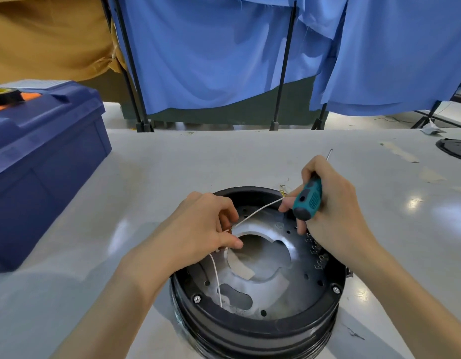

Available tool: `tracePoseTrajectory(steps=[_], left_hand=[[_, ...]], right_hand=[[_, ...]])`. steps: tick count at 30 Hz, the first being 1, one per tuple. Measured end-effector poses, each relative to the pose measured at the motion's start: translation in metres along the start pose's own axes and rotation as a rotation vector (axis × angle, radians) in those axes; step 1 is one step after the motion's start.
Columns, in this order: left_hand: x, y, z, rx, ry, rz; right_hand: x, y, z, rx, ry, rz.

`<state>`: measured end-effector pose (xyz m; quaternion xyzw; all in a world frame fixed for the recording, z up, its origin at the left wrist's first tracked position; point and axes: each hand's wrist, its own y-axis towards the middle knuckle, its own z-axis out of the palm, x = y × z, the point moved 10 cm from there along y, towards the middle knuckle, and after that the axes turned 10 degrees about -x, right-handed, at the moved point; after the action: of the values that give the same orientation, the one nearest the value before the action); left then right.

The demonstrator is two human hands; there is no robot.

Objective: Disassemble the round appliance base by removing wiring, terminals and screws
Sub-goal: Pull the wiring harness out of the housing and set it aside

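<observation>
— While pinching the white wire [258, 210] with the left grip [198, 229], hovering where?
— Over the round base [258, 330], middle of the frame (black, sitting on the counter [172, 164], lower centre).
— And with the right grip [333, 203]?
— Curled round a teal screwdriver [308, 200], also nipping the same wire's far end, right of centre.
— Elsewhere?
— Far left: blue toolbox [43, 151], tape roll [5, 95] on top.

The left hand [198, 229] hides one end of the white wire [260, 209].

A tape roll [5, 95] lies on a blue toolbox [43, 156]; blue curtains [198, 47] hang behind the table [172, 164]
</observation>
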<state>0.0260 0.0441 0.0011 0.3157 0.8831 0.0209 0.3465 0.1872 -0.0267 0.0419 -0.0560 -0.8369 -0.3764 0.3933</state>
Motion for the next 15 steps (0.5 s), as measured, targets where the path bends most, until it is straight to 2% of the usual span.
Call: tracePoseTrajectory(steps=[7,11,15], left_hand=[[0.003,-0.007,-0.007,-0.048,0.047,0.023],[0.005,-0.007,-0.01,-0.095,0.043,0.024],[0.004,-0.006,-0.01,-0.113,0.047,0.026]], right_hand=[[-0.002,0.002,-0.002,-0.059,-0.128,-0.035],[-0.014,0.002,0.004,0.011,0.006,0.094],[-0.005,0.002,0.001,0.035,-0.063,-0.007]])
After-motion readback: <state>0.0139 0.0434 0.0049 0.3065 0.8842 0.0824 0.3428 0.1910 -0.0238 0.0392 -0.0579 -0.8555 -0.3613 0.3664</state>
